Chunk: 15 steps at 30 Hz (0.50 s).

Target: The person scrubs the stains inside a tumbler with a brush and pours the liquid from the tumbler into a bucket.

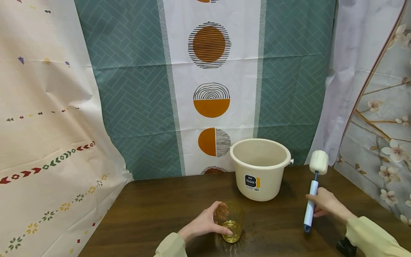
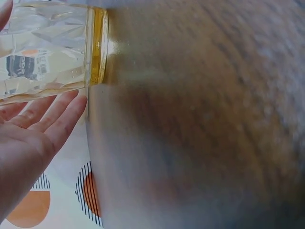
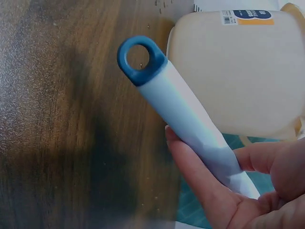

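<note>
A clear amber-tinted drinking glass (image 1: 230, 222) stands upright on the table. My left hand (image 1: 208, 222) is round its left side, thumb in front and fingers behind. The left wrist view shows the faceted wall of the glass (image 2: 47, 52) and its yellow base, with the fingers (image 2: 59, 114) alongside. My right hand (image 1: 325, 202) grips the pale handle of a bottle brush (image 1: 309, 207) with a white sponge head, held head up. In the right wrist view, thumb and fingers pinch the handle (image 3: 190, 119), which ends in a blue hanging ring.
A cream bucket (image 1: 260, 178) with a label stands behind the glass, near the back edge of the brown wooden table (image 1: 160, 203). Patterned cloths (image 1: 135, 89) hang behind and at both sides. A small black object (image 1: 346, 247) lies by the right sleeve. Water droplets show near the glass.
</note>
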Each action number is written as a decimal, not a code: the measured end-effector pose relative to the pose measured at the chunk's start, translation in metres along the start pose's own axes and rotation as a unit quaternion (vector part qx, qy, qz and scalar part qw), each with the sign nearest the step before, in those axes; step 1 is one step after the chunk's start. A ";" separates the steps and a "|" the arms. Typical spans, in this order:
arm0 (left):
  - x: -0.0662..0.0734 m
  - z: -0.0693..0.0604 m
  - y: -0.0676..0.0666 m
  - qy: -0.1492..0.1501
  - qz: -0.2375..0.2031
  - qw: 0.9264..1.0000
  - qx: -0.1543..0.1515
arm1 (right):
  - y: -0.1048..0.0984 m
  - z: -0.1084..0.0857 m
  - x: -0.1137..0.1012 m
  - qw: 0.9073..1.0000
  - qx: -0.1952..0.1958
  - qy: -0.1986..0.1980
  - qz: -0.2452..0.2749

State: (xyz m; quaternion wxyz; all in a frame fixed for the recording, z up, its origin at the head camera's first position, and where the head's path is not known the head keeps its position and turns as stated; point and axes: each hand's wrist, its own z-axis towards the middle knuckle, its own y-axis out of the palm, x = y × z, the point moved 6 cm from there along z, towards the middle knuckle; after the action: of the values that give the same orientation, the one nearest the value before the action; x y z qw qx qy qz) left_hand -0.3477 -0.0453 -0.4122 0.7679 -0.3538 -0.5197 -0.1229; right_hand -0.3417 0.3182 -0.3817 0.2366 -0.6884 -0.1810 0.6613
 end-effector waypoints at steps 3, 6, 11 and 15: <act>0.000 0.000 0.000 0.004 0.002 1.000 0.001 | -0.002 0.000 -0.002 1.000 0.008 -0.006 -0.009; 0.000 0.000 0.000 0.007 0.000 1.000 0.004 | -0.005 0.002 -0.004 1.000 0.020 -0.015 -0.012; 0.000 0.000 0.001 0.008 -0.009 1.000 0.006 | -0.009 0.002 -0.009 0.999 0.042 -0.033 -0.008; -0.001 0.000 0.001 0.011 -0.017 1.000 0.006 | -0.012 0.002 -0.015 0.997 0.058 -0.051 -0.008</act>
State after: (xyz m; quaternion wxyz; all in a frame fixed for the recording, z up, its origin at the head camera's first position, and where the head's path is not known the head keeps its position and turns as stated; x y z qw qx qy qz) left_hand -0.3474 -0.0447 -0.4135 0.7733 -0.3386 -0.5182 -0.1369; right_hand -0.3439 0.3197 -0.3625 0.2719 -0.6376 -0.1601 0.7028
